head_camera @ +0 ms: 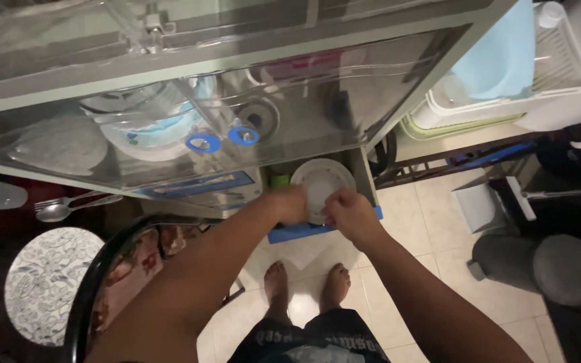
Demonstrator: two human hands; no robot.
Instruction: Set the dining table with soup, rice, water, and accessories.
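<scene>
round white plate (322,183), tilted, low shelf

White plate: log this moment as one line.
left hand: on white plate | right hand: on plate | place: low cabinet shelf, over blue tray

Glossy white plate (321,183), clear shiny plastic cabinet (237,101), smooth glazed floor tiles (438,269)

i see my hands (289,205) (350,214) squeezed under the glass shelf (169,154), blue tray (297,232) just beneath; open floor (438,262) lies right, the grey bin (539,265) beyond it.
</scene>
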